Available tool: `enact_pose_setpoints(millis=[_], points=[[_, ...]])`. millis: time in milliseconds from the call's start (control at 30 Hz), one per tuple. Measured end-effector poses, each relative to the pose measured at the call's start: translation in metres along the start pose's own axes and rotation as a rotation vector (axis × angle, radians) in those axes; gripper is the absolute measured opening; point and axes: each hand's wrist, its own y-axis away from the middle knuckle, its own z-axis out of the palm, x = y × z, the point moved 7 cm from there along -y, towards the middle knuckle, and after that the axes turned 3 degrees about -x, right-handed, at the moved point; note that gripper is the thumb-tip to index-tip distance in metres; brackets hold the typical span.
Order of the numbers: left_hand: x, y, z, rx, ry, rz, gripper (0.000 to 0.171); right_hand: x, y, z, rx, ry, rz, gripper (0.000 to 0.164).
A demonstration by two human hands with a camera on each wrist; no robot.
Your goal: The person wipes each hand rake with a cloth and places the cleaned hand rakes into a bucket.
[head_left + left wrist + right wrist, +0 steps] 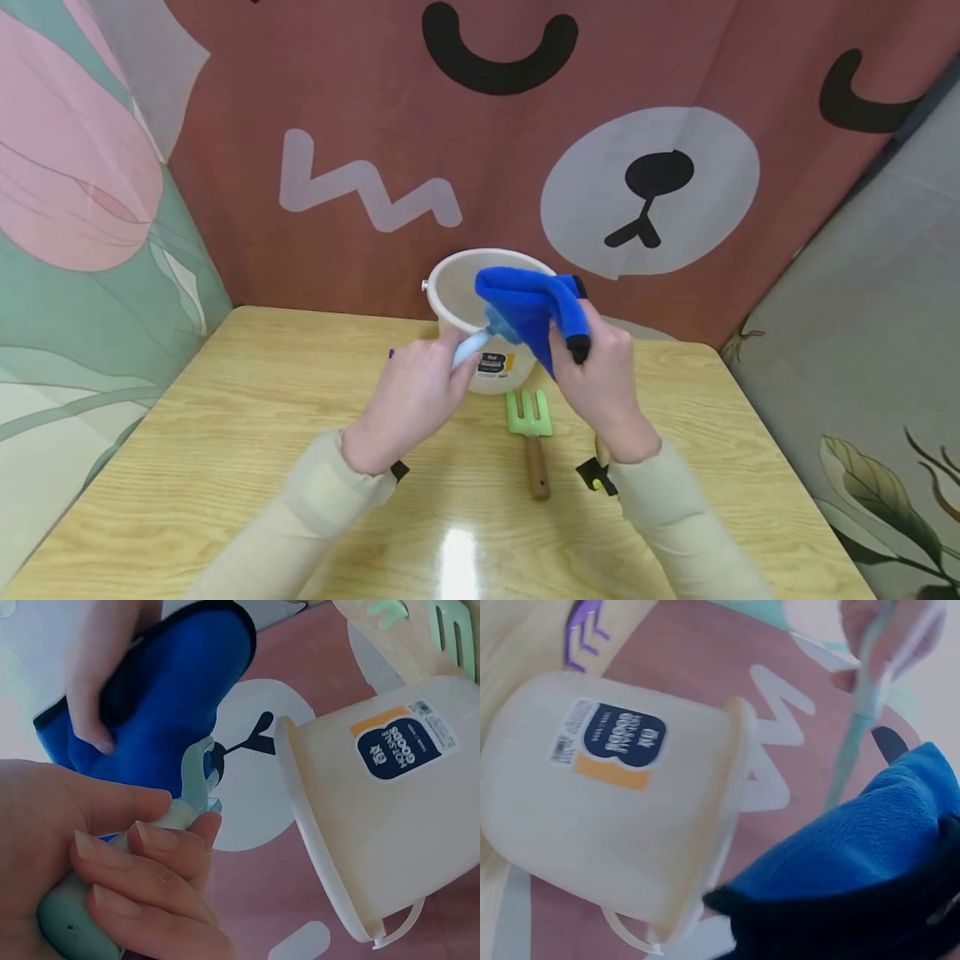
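Note:
My left hand (408, 392) grips the handle of a light blue hand tool (470, 347), fingers curled round it in the left wrist view. Its curved, pronged head (196, 776) is partly hidden by a blue cloth (521, 290) with black edging. That cloth is folded over and pinched in my right hand (606, 379). In the head view, cloth and tool head overlap the mouth of a white bucket (495, 386). The right wrist view shows the fuzzy cloth (870, 832) close beside the tool's head, with the left hand above.
On the wooden table (247, 392), a green hand fork (531, 423) with a brown handle lies in front of the bucket. A purple pronged tool (574, 637) lies near the bucket's base. Printed fabric (360, 275) hangs behind the table and along both sides.

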Motion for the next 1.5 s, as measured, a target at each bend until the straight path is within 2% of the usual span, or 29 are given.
enact_pose_setpoints(millis=[133, 400, 600, 767, 867, 1000, 1167, 1300, 1500], points=[[-0.001, 0.000, -0.004, 0.001, 0.006, -0.005, 0.020, 0.004, -0.005, -0.020, 0.121, -0.044, 0.048, 0.016], [-0.004, 0.000, -0.009, 0.009, 0.020, -0.013, 0.024, 0.020, -0.012, -0.057, 0.341, -0.168, 0.215, 0.026], [-0.003, 0.000, -0.011, 0.003, 0.030, -0.018, 0.025, 0.038, -0.013, -0.069, 0.427, -0.241, 0.359, 0.021], [-0.001, 0.001, -0.011, 0.003, 0.033, -0.016, 0.025, 0.052, -0.008, -0.064, 0.389, -0.296, 0.509, 0.026], [0.001, 0.001, -0.012, -0.002, 0.038, -0.014, 0.024, 0.057, -0.005, -0.058, 0.352, -0.332, 0.585, 0.035], [0.005, 0.001, -0.013, -0.008, 0.044, -0.016, 0.024, 0.059, -0.003, -0.049, 0.313, -0.390, 0.640, 0.042], [0.007, 0.001, -0.012, -0.020, 0.059, -0.015, 0.024, 0.060, 0.002, -0.032, 0.232, -0.529, 0.735, 0.058], [0.008, 0.001, -0.010, -0.028, 0.067, -0.015, 0.024, 0.056, 0.004, -0.018, 0.140, -0.645, 0.759, 0.068], [0.009, 0.001, -0.009, -0.025, 0.076, -0.011, 0.023, 0.044, 0.001, -0.002, 0.046, -0.867, 0.691, 0.064]])
